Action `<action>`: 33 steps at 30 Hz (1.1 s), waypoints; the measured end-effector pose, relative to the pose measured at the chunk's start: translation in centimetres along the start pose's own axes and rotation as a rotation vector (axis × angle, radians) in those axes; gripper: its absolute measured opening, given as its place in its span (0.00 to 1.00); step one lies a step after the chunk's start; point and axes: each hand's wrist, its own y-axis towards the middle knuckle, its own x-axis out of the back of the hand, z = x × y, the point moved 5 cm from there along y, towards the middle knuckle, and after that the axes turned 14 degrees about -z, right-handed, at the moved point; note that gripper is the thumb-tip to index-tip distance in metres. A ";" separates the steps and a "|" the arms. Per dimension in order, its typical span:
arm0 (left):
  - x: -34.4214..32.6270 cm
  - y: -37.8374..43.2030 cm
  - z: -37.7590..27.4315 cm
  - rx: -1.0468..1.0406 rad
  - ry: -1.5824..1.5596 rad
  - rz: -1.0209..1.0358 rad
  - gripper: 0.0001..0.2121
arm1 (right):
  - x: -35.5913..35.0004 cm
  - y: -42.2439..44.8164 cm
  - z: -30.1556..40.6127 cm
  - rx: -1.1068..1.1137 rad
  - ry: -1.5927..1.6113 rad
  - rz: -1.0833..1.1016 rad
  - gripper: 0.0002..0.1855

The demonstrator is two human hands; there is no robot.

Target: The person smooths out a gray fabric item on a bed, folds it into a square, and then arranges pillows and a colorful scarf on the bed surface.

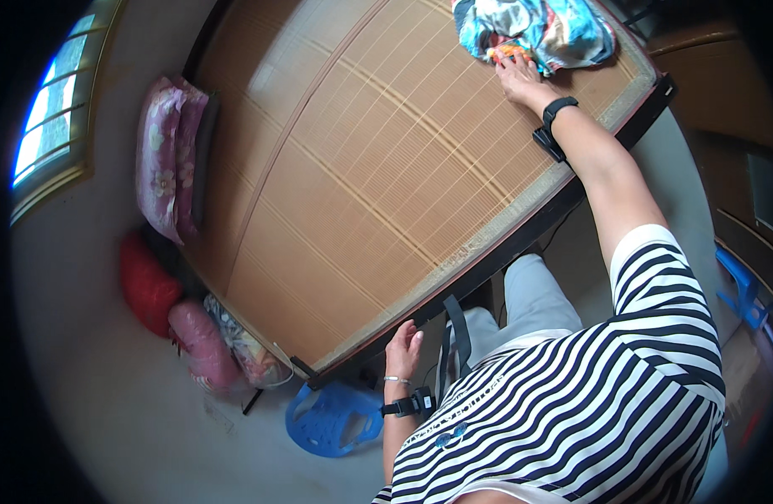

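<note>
My right hand (520, 80) reaches out over the far right part of a bed covered with a brown woven sleeping mat (361, 170). Its fingers touch the near edge of a crumpled multicoloured cloth (569, 31), at an orange patch. Whether the fingers grip the fabric cannot be made out. Most of the cloth is blue, white and red, heaped near the bed's corner. My left hand (404, 349) is beside the bed's dark near edge (452, 286), close to my body. It holds nothing, and its fingers are loosely bent with the thumb apart.
Pink floral pillows (163, 157) lie at the bed's left end. Beyond that end are a red bundle (147, 283), a pink bundle (204, 340) and a clear plastic bag (254, 359). A blue plastic stool (330, 419) stands by the near left corner. A barred window (55, 113) is at left.
</note>
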 end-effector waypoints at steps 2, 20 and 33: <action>-0.2 -0.4 -0.3 -0.049 0.009 0.015 0.19 | -1.9 0.4 0.8 -0.016 0.084 0.041 0.29; 6.2 4.3 -7.4 -0.738 -0.272 -0.404 0.17 | 16.5 -32.0 29.2 0.563 1.268 0.192 0.25; 17.6 0.0 -1.5 -0.893 -0.666 -0.272 0.10 | 24.4 -38.1 41.9 0.466 1.430 0.079 0.20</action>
